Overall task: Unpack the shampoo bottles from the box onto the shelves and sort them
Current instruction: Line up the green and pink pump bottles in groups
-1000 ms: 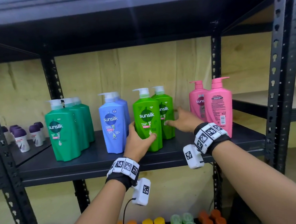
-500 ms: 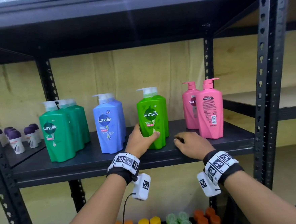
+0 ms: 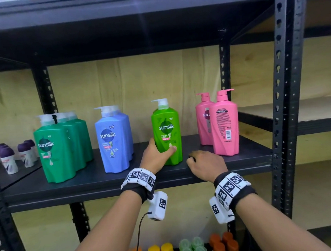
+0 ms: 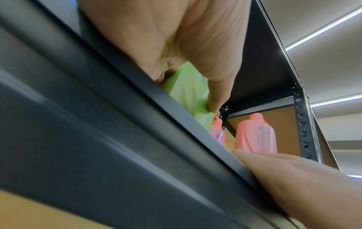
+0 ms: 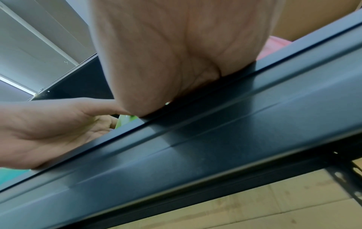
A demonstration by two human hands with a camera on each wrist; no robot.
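A light green shampoo bottle [image 3: 166, 133] stands upright on the dark shelf [image 3: 86, 181], between the blue and pink groups. My left hand [image 3: 159, 151] grips its lower part, thumb on the front label, the other fingers round its left side. The left wrist view shows that hand [image 4: 195, 62] wrapped on the green bottle [image 4: 186, 93]. My right hand [image 3: 206, 165] rests on the shelf's front just right of the bottle, fingers loosely curled, holding nothing. In the right wrist view its palm [image 5: 176, 54] sits on the shelf beam [image 5: 215, 147]. A second green bottle is hidden behind the first.
On the same shelf stand dark green bottles [image 3: 54, 148] at left, blue bottles [image 3: 112, 138] and pink bottles [image 3: 224, 125] at right. Small purple-capped bottles [image 3: 8, 158] sit on the adjoining left shelf. Coloured caps [image 3: 189, 249] show below. A steel post [image 3: 288, 97] bounds the right.
My right hand drew back from the rear green bottle to the shelf's front edge. The two green bottles now line up one behind the other, with my left hand still on the front one.
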